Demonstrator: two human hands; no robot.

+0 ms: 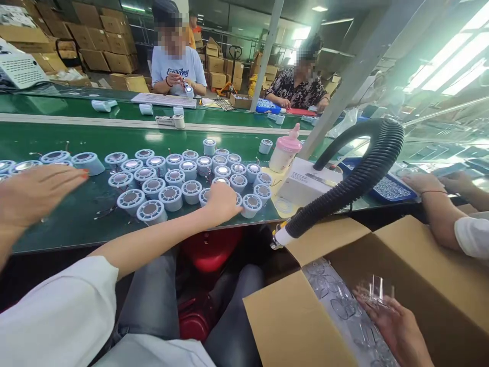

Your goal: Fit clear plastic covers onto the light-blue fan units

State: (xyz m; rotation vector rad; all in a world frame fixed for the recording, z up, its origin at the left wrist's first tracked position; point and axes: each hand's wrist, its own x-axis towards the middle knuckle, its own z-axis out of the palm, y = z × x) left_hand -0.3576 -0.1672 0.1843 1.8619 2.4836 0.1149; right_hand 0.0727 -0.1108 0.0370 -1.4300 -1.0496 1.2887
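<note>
Presently, your left hand (223,201) is among the light-blue round units (170,197) on the green tabletop (72,219), its grip I cannot tell; your right hand (397,322) holds a clear plastic piece (377,289) at the open carton (414,255).

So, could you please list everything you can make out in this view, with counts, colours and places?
Bench: one, green, across the middle
Round units: many, pale blue, on the bench
Bottle: one, pink and whitish, right of the units
Box: one, white, beside the bottle
Hose: one, black, arching over the box
Trays: at least two, blue, far side and right
Open carton: one, brown, lower right
Clear parts: several, colourless, inside it
Stacked cartons: many, brown, background
Co-workers: three, mixed clothing, beyond the bench
Neighbours' hands: three, bare, side edges
Left hand: one, bare, at the units
Right hand: one, bare, holding a clear part
Legs: two, grey trousers, below the bench
</note>
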